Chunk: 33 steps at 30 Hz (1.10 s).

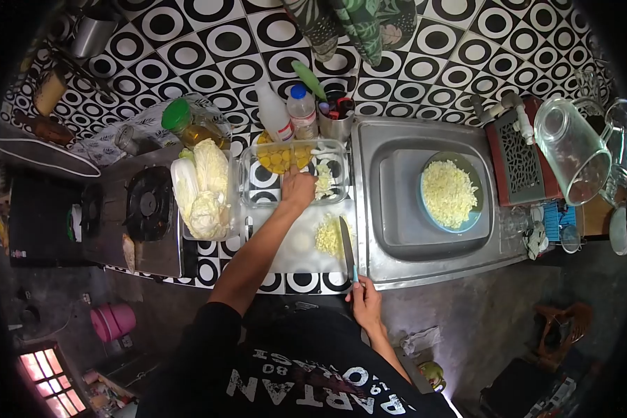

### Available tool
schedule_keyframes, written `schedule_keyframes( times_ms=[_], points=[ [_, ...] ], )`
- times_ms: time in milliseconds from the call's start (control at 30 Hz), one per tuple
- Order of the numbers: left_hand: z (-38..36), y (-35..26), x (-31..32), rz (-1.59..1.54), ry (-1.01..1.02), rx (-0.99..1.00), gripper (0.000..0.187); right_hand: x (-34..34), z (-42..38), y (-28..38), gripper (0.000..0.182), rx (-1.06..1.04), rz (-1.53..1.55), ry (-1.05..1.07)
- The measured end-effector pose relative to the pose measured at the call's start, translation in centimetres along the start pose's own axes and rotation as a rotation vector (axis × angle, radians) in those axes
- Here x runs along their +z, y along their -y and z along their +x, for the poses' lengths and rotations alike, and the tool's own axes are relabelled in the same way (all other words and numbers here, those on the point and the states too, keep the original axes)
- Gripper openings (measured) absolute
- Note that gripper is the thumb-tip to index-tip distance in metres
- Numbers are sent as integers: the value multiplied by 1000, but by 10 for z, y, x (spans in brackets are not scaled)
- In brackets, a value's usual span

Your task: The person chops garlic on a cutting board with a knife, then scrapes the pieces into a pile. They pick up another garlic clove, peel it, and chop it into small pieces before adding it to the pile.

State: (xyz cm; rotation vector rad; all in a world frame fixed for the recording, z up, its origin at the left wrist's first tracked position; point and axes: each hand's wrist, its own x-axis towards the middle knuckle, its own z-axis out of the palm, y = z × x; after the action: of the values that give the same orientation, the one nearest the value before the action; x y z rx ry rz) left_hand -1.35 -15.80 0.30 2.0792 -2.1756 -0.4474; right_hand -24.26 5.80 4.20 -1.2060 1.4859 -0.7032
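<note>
My left hand (299, 188) reaches into a clear rectangular container (246, 182) behind the cutting board; its fingertips point down and what they touch is too small to tell. Pale chopped pieces (324, 180) lie in the container, to the right of that hand. In my right hand (364, 301), at the counter's front edge, is the turquoise handle of a knife (347, 244). The blade points away from me, over the right side of the white cutting board (279, 240). Beside the blade is a pile of finely chopped pale pieces (329, 237).
A bowl of chopped pale vegetable (451, 195) stands in the metal sink (383, 244) at right. Whole cabbages (205, 188) fill a tray at left, beside the stove (146, 202). Bottles (302, 111) and a utensil cup (336, 125) stand behind the container.
</note>
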Motion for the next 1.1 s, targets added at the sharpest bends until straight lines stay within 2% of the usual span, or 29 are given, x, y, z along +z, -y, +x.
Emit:
schedule_keyframes(
  times_ms=[67,133,200,233,267,333,367,467,500,767,833,867,933,967,1033,1067,1100],
  points=[
    [6,2,9,-46,9,-87,26,-6,3,-7,27,37,14,-2],
    [5,1,-1,-42,-43,-86,27,-10,9,-11,27,44,31,12],
    [6,7,-8,-499,-45,-256,28,-13,18,-10,28,42,42,23],
    [2,12,-11,-552,-167,-174,26,-14,24,-9,28,35,40,38],
    [2,18,-13,-550,-174,-187,26,-16,30,-8,28,28,29,64],
    [2,35,-11,-942,-113,-324,27,-18,39,-6,28,21,6,110],
    [3,53,4,-992,-133,-314,27,-18,43,-4,27,31,7,129],
    [-13,50,-14,-950,-232,-376,27,-19,52,-5,28,29,23,152],
    [-18,52,-16,-983,-158,-280,27,-18,51,-6,28,32,20,162],
    [-19,34,-4,-727,-131,-280,27,-19,55,-5,27,55,26,160],
    [-15,52,9,-911,-413,-339,26,-22,53,-5,26,43,15,129],
    [-18,59,10,-912,-410,-334,26,-23,51,-6,25,30,4,101],
    [-24,72,2,-877,-499,-538,28,-24,49,-8,24,21,12,80],
    [-28,78,1,-876,-501,-535,28,-23,47,-10,23,14,20,68],
    [-35,92,9,-520,-358,-341,29,-21,45,-15,23,13,19,70],
    [-35,98,14,-521,-359,-339,29,-20,44,-16,24,15,15,71],
    [-34,99,11,-345,-284,-274,26,-19,42,-12,24,12,13,69]
  ],
)
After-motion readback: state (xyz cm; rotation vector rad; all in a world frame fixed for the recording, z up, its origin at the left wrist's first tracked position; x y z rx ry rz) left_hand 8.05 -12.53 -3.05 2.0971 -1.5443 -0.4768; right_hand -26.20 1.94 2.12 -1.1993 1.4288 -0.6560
